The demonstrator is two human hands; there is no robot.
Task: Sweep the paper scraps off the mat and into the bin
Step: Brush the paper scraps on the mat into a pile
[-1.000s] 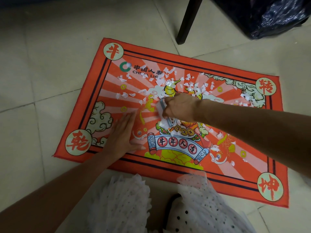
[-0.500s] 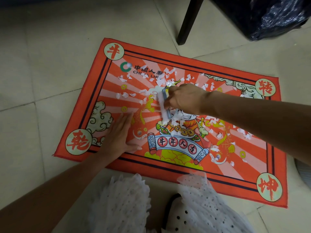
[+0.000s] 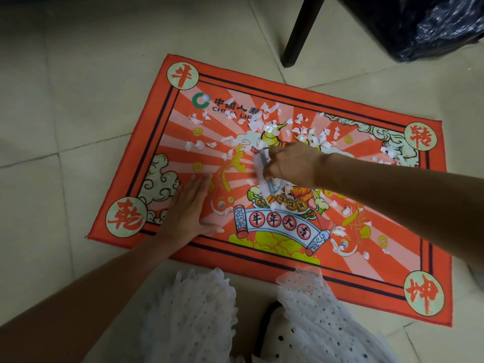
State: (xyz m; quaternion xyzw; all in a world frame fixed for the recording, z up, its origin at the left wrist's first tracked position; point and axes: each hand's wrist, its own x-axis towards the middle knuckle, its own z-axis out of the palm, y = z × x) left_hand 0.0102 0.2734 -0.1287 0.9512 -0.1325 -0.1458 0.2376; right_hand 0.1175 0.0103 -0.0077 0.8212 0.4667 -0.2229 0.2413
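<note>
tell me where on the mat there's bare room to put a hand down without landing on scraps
Free: the near-left of the mat, around the flat left hand and the cloud print, and the near border strip. Crowded: paper scraps cover the far middle, beyond the right hand gripping the small brush, with more toward the far-right corner and a few near the right fish.

The mat (image 3: 429, 260) is orange-red with pale pink rays, dark border lines, 4 cream circles at its corners bearing red characters, and yellow coins. White paper scraps (image 3: 264, 119) dot it. Beside the mat, white fabric (image 3: 314, 310) carries black dots.
</note>
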